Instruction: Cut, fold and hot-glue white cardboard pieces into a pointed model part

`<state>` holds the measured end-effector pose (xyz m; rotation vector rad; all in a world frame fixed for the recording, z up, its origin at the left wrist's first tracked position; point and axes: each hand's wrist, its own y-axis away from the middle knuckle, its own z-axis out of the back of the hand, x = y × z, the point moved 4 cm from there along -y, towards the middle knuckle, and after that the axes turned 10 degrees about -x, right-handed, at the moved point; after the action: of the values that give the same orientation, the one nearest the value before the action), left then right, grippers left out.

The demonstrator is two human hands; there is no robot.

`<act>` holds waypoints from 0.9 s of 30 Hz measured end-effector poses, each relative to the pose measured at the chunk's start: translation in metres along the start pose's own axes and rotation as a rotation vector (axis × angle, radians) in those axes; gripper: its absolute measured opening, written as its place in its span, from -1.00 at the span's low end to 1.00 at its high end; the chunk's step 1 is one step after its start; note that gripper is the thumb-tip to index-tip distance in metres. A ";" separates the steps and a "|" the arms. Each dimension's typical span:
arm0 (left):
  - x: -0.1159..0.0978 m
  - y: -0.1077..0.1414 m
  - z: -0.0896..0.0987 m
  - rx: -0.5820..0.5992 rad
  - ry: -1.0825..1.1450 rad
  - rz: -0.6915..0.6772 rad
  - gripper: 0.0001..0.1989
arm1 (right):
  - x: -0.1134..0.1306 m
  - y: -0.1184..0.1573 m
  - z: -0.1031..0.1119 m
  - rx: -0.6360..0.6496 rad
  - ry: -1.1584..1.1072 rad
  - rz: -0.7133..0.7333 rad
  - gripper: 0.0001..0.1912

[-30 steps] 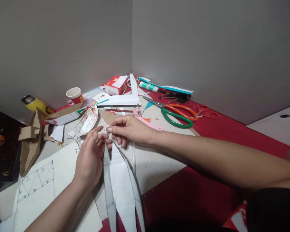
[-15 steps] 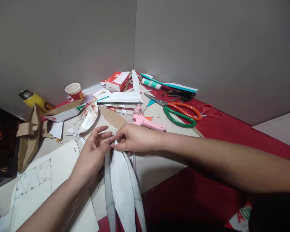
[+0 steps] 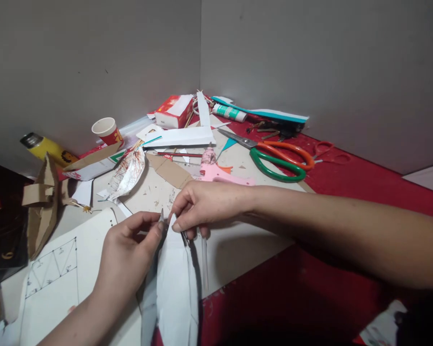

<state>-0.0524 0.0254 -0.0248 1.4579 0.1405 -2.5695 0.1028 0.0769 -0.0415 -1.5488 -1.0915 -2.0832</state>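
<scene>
Long white paper strips (image 3: 176, 288) hang down in front of me, their pointed upper ends between my hands. My right hand (image 3: 202, 204) pinches the tip of the broad white strip. My left hand (image 3: 135, 240) is closed on the pointed end of a greyer strip (image 3: 150, 293) just to the left, thumb against fingers. The two tips are close together but apart. A clear stick (image 3: 204, 264) lies below my right hand's fingers. Behind that hand lies a pink glue gun (image 3: 220, 174), partly hidden.
Large scissors (image 3: 277, 161) with orange and green handles lie behind my right forearm. A paper cup (image 3: 106, 130), a red box (image 3: 173, 111), a yellow bottle (image 3: 48, 149) and a glue stick (image 3: 229, 113) stand or lie near the walls. A drawing sheet (image 3: 94, 254) and a cardboard piece (image 3: 45, 211) are left.
My hands have drawn slightly apart, each with a strip's end. The grey strip has shifted left and lower beside the broad one. The view has turned a little.
</scene>
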 end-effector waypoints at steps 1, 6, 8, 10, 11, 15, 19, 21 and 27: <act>-0.001 0.003 0.000 -0.018 -0.021 -0.040 -0.90 | -0.001 -0.001 0.000 0.011 -0.010 -0.009 -0.90; -0.006 0.015 0.001 -0.049 -0.158 -0.302 -0.94 | -0.007 -0.006 -0.001 -0.008 -0.116 -0.034 -0.94; -0.002 0.018 0.001 -0.030 -0.185 -0.311 -0.92 | -0.009 -0.007 -0.003 -0.010 -0.164 -0.043 -0.97; 0.003 0.018 0.001 -0.029 -0.169 -0.270 -0.90 | -0.011 -0.008 -0.004 -0.016 -0.199 -0.059 -0.98; 0.005 0.018 0.000 -0.033 -0.150 -0.246 -0.90 | -0.011 -0.008 -0.005 -0.019 -0.212 -0.070 -0.97; 0.011 0.016 0.000 -0.054 -0.095 -0.176 -0.90 | -0.008 -0.007 -0.005 -0.053 -0.242 -0.121 -0.93; 0.015 0.017 0.001 -0.055 -0.094 -0.128 -0.91 | -0.003 -0.005 -0.007 -0.079 -0.237 -0.140 -0.83; 0.017 0.016 0.001 -0.048 -0.086 -0.099 -0.91 | -0.001 -0.005 -0.008 -0.091 -0.230 -0.150 -0.75; 0.021 0.016 -0.001 -0.085 -0.019 0.020 -0.87 | -0.001 -0.003 -0.008 -0.119 -0.244 -0.165 -0.53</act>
<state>-0.0585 0.0078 -0.0432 1.3968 0.2287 -2.5280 0.0958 0.0721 -0.0448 -1.8678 -1.2361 -2.1416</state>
